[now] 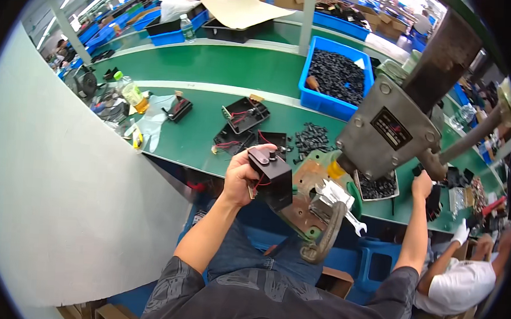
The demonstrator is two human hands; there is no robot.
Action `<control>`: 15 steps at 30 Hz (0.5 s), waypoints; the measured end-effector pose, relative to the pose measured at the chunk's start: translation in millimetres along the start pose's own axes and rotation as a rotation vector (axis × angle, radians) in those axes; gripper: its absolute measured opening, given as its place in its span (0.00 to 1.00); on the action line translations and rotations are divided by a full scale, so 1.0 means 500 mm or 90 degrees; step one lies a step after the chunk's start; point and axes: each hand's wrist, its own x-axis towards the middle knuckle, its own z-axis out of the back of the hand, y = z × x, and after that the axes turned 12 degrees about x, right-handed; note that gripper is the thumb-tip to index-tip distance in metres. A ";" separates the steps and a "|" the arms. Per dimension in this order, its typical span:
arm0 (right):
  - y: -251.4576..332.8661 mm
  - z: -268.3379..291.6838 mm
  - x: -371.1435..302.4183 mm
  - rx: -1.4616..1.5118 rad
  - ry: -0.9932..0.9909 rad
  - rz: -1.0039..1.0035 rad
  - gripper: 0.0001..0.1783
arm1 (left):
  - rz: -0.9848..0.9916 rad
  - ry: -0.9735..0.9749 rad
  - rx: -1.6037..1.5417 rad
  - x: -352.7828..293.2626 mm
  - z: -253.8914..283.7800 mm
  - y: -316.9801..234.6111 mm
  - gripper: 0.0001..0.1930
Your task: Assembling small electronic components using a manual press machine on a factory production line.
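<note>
My left hand (237, 180) is closed around a black plastic box (275, 178) with a round black knob on top and a red wire at its side. I hold the box just left of the press's base plate (306, 191). Over that plate stands the grey metal hand press (378, 128), with a yellow piece (336, 169) under its head. My right hand (422, 184) is closed beside the press's right side, at a small black part that I cannot make out. An open-end wrench (353, 221) and a curved metal clamp (329, 233) are at the plate's near edge.
Open black boxes with red wires (246, 114) lie on the green bench (199, 139), beside loose black parts (312, 140). A white tray (378, 196) and a blue bin (303, 75) hold more small parts. Bottles (132, 93) stand left. A co-worker (463, 280) sits right.
</note>
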 end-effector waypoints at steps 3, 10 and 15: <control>0.070 -0.015 -0.020 0.131 -0.135 0.107 0.28 | 0.020 0.010 -0.039 0.005 0.005 -0.003 0.36; 0.222 0.232 -0.194 0.232 -0.161 0.193 0.25 | 0.063 -0.005 -0.045 0.074 0.002 -0.001 0.34; 0.332 0.440 -0.354 0.444 -0.068 0.187 0.20 | -0.020 -0.259 0.035 0.278 0.040 -0.032 0.20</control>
